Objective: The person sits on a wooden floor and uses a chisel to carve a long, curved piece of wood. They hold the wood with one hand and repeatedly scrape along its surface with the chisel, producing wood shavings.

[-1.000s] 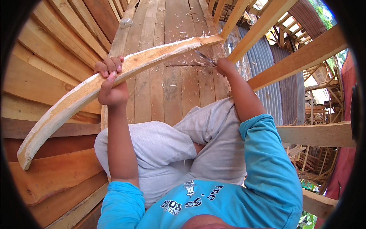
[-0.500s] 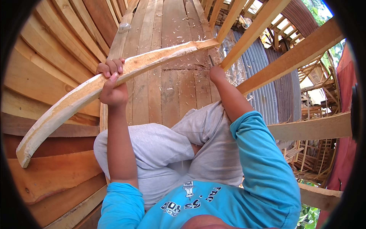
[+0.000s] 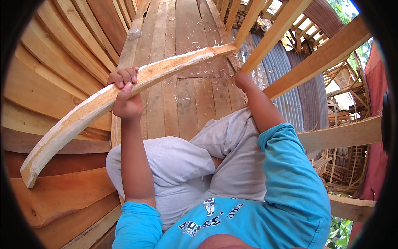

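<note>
My left hand (image 3: 127, 96) is closed around a long curved piece of wood (image 3: 172, 65), thumb and fingers wrapped over its edges. The wood slants across in front of me. Its upper face is raw and tan, with pale whitish edges. The far right end rests near the wooden posts, while the lower left end hangs out by the plank wall. My right hand (image 3: 243, 80) is closed in a fist beside a post, below the wood's far end. The thin dark blade seen in it a moment ago is mostly hidden now.
Wood shavings lie scattered over the plank floor (image 3: 186, 95). Curved planks (image 3: 54, 79) form a wall at left. Upright posts (image 3: 277, 35) line the right side, with corrugated metal sheets (image 3: 284, 79) beyond. A small clear container (image 3: 134, 33) sits at the far left.
My right hand has shifted slightly right and nearer to me, away from the wood, and its blade has mostly gone from sight. The wood and left hand have barely moved in the picture.
</note>
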`<action>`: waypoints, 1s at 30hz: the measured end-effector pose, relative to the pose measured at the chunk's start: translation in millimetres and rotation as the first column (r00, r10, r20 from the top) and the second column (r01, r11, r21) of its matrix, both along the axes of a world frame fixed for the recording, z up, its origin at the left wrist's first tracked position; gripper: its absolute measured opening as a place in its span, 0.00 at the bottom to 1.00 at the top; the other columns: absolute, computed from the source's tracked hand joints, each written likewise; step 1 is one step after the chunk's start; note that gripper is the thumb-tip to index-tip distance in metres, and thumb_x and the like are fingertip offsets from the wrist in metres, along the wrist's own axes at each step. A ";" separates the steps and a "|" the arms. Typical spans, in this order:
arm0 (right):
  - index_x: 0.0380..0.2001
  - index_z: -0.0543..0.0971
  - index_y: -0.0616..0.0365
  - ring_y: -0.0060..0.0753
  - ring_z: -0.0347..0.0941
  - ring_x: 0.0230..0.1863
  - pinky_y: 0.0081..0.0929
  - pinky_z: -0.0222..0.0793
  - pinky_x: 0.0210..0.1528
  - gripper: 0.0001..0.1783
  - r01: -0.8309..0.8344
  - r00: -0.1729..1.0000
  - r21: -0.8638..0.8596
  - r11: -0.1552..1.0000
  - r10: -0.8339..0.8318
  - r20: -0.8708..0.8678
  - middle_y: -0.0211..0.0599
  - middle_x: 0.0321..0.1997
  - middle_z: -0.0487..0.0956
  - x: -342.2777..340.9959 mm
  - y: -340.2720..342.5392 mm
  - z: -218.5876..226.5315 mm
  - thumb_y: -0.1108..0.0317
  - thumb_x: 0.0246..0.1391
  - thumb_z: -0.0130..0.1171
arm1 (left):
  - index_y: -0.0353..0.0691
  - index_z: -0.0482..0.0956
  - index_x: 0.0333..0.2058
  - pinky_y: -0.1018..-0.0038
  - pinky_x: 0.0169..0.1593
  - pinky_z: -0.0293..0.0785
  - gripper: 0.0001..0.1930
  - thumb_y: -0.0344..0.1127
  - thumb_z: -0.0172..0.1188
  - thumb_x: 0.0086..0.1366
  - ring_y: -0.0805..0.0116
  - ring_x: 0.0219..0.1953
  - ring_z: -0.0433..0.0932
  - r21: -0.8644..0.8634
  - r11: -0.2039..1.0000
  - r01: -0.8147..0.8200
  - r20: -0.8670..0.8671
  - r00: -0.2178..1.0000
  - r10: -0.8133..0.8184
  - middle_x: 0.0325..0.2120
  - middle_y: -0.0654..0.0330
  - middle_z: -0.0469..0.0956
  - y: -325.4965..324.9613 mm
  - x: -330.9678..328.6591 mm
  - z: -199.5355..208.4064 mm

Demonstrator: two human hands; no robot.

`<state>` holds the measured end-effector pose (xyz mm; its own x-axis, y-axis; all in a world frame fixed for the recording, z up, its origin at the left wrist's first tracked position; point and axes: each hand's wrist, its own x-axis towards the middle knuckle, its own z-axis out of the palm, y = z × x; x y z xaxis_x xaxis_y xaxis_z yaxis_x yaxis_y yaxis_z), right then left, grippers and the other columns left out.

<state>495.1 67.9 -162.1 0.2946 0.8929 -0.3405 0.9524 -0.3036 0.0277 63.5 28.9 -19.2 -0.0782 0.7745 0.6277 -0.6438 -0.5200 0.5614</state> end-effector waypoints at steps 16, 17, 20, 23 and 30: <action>0.38 0.84 0.65 0.46 0.83 0.43 0.46 0.79 0.37 0.13 -0.091 0.996 -0.025 0.996 0.091 -0.003 0.51 0.42 0.84 -27.4 18.6 -16.2 0.69 0.56 0.55 | 0.49 0.59 0.28 0.59 0.64 0.57 0.13 0.30 0.55 0.47 0.69 0.34 0.64 -0.036 0.999 -0.029 -0.028 0.999 0.028 0.24 0.65 0.59 -0.2 4.2 3.3; 0.38 0.83 0.66 0.47 0.83 0.43 0.46 0.79 0.37 0.13 0.026 0.997 0.113 0.993 -0.034 0.076 0.52 0.41 0.84 0.1 19.3 -34.9 0.70 0.56 0.55 | 0.50 0.58 0.28 0.59 0.64 0.56 0.14 0.30 0.55 0.47 0.69 0.35 0.63 -0.040 0.999 -0.013 -0.031 0.999 0.012 0.24 0.65 0.59 0.8 9.0 3.5; 0.38 0.84 0.64 0.48 0.82 0.45 0.42 0.79 0.41 0.13 0.140 0.986 0.239 0.961 -0.158 0.058 0.52 0.42 0.84 -1.8 39.5 -23.6 0.68 0.54 0.57 | 0.50 0.58 0.28 0.59 0.64 0.56 0.14 0.30 0.55 0.47 0.70 0.34 0.63 -0.070 0.996 -0.049 -0.060 0.997 0.045 0.24 0.66 0.58 -4.7 1.4 6.3; 0.40 0.83 0.64 0.51 0.81 0.48 0.42 0.78 0.45 0.17 0.072 0.997 0.166 0.983 -0.071 -0.015 0.54 0.45 0.82 -15.7 43.0 -12.0 0.63 0.57 0.53 | 0.50 0.58 0.28 0.61 0.63 0.56 0.14 0.30 0.54 0.47 0.70 0.34 0.62 -0.071 0.997 -0.044 -0.047 0.998 0.040 0.24 0.66 0.58 -3.9 1.5 5.8; 0.49 0.75 0.61 0.59 0.79 0.45 0.52 0.74 0.45 0.21 -0.139 0.979 0.328 0.934 0.179 -0.094 0.54 0.41 0.82 -49.8 49.0 -27.2 0.57 0.63 0.46 | 0.50 0.58 0.28 0.62 0.61 0.56 0.13 0.31 0.54 0.46 0.71 0.33 0.62 -0.081 0.996 -0.036 -0.016 0.999 0.034 0.23 0.67 0.58 -3.9 8.1 7.4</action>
<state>445.3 116.9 -189.3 0.1141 0.9920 -0.0547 0.9791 -0.1217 -0.1632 71.6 25.0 -11.8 -0.0976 0.8201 0.5639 -0.6176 -0.4942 0.6118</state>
